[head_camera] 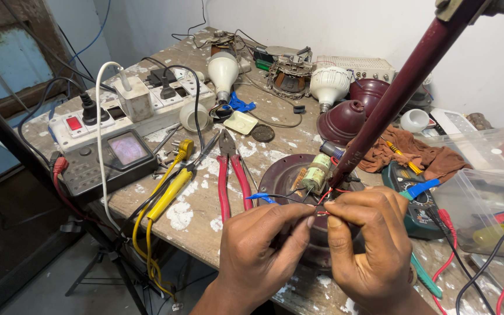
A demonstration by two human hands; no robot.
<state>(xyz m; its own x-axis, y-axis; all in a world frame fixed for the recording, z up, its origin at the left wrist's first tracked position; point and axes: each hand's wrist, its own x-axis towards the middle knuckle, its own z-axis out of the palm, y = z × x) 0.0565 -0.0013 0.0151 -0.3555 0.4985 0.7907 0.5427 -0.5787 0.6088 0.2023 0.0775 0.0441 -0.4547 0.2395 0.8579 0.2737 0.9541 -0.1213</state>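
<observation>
Two hands pinch thin red wires (325,201) together over the round maroon motor (281,175): left hand (263,245) and right hand (368,245), fingertips shut on them. Wires look light, bendy and easy to snap; hold them near the bare ends. Red pliers (231,175) lie left of the motor; a maroon rod (403,87) leans over it, close by.

Paint-flecked wooden bench (205,219): power strip (132,108), red pliers (230,175), yellow soldering iron (170,192), bulbs (223,73), brown rag (415,151).
</observation>
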